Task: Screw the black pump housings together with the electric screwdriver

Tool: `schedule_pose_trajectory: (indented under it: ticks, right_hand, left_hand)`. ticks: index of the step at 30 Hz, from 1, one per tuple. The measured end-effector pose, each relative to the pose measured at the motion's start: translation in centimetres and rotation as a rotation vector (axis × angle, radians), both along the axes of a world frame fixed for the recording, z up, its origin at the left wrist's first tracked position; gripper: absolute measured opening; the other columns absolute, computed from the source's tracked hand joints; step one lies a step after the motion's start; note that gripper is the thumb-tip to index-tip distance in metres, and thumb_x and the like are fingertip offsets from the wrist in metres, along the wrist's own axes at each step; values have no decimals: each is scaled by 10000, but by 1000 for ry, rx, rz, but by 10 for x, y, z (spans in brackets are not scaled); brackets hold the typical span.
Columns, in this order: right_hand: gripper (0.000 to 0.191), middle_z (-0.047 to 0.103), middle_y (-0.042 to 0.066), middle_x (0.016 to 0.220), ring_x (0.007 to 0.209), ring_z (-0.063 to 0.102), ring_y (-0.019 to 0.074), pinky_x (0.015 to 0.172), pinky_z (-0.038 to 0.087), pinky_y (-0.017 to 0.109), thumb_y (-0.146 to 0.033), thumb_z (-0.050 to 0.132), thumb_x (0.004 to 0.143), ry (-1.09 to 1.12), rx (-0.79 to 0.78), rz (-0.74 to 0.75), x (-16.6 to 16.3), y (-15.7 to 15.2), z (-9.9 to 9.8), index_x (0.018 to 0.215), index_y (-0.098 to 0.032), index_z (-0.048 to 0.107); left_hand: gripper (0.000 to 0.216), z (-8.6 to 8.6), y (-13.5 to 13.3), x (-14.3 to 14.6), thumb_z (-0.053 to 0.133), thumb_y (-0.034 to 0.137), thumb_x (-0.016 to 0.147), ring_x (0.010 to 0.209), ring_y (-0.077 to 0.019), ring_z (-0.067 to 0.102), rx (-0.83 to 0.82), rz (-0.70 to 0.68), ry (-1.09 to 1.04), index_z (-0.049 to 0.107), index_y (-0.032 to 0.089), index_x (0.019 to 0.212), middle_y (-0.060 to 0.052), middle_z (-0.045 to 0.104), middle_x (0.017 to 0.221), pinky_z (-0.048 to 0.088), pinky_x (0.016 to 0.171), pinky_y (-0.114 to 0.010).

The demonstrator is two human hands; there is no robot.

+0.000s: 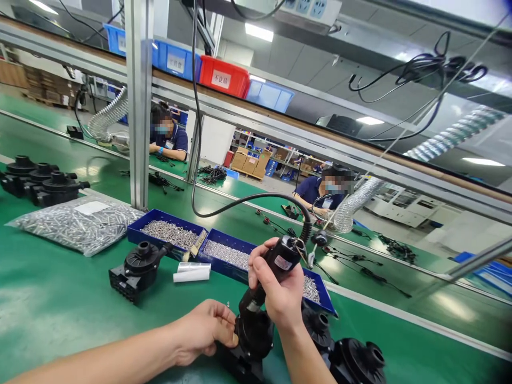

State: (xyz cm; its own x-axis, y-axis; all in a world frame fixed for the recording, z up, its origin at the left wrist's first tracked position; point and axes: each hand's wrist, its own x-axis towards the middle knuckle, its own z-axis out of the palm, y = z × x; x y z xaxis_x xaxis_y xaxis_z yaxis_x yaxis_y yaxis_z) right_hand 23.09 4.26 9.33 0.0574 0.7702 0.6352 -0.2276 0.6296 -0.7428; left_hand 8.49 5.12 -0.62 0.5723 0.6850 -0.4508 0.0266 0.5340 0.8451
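My right hand [282, 293] is wrapped round a black corded electric screwdriver [280, 261], tilted with its lower end down at a black pump-like unit [254, 336]. The screwdriver's tip is hidden from me. At that unit's left side my left hand [210, 328] is closed, thumb and fingers gripping its edge. Beyond my hands stand blue trays of small metal screws, among them the left tray [160, 242] and the middle tray [240, 274]. Another black unit [140, 266] sits on the green table to the left.
A clear bag of screws [84, 221] lies left, near several black units [44, 181]. White rolls [192, 273] lie before the trays. More units [358, 360] stand right of my hands. The screwdriver cable [240, 198] hangs from above, near a metal post [138, 106]. Two people work opposite.
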Motion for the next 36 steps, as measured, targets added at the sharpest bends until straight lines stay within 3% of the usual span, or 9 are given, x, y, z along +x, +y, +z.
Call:
schedule_pose_trajectory:
  ticks: [4, 8, 9, 13, 15, 21, 27, 36]
  right_hand:
    - [268, 683, 27, 914, 538, 578, 105, 502, 479, 227, -313, 783, 1005, 10, -8, 51, 7, 1, -3, 1175, -248, 585]
    - [321, 672, -6, 867, 490, 514, 92, 448, 413, 194, -342, 837, 960, -16, 35, 387, 17, 1, -6, 1135, -295, 572]
    - [309, 668, -9, 856, 499, 520, 94, 460, 416, 194, -338, 832, 965, -19, 27, 386, 17, 2, -5, 1130, -294, 575]
    - [241, 653, 2, 854, 576, 585, 117, 552, 485, 236, -306, 786, 1005, -17, -42, 16, 7, 2, -2, 1155, -248, 607]
    - [249, 634, -7, 832, 573, 580, 121, 553, 487, 242, -312, 783, 1009, -27, -40, -50, 1, 2, -2, 1164, -239, 603]
    - [262, 644, -5, 816, 548, 578, 118, 514, 476, 232, -306, 789, 993, -51, -45, 10, -1, 0, -1, 1147, -231, 590]
    - [304, 594, -37, 745, 449, 483, 87, 404, 410, 198, -324, 831, 930, 37, -83, -27, -3, 1, 0, 1075, -228, 581]
    - [258, 589, -32, 739, 468, 476, 90, 417, 410, 194, -315, 800, 963, 21, -63, -27, 1, -2, -8, 1084, -233, 587]
  left_hand:
    - [338, -2, 0, 1, 779, 203, 421, 517, -80, 349, 12, 15, 6, 647, 169, 731, 17, 565, 646, 105, 389, -204]
    - [345, -4, 0, 1, 774, 200, 417, 534, -84, 363, 14, 12, -9, 646, 167, 736, 11, 576, 663, 93, 396, -205]
    - [347, -5, 0, 1, 766, 194, 415, 537, -85, 368, 13, 16, -8, 648, 165, 740, 8, 581, 666, 93, 396, -205]
    - [364, -6, 0, 3, 747, 175, 409, 543, -88, 391, 17, 42, 3, 655, 162, 760, 2, 599, 677, 102, 392, -201]
    - [356, -6, 0, 3, 751, 180, 412, 534, -87, 389, 22, 42, -2, 645, 166, 751, 9, 589, 662, 104, 389, -202]
    - [358, -3, -3, 2, 774, 197, 432, 528, -85, 409, 32, 38, -19, 652, 164, 766, 5, 609, 680, 132, 385, -194]
    - [385, -4, -2, 0, 809, 189, 440, 528, -84, 432, 51, 48, -20, 690, 146, 803, -4, 629, 735, 169, 363, -190]
    - [424, -4, 3, -1, 855, 172, 411, 535, -83, 446, 44, 5, -32, 693, 147, 802, -9, 645, 773, 173, 341, -180]
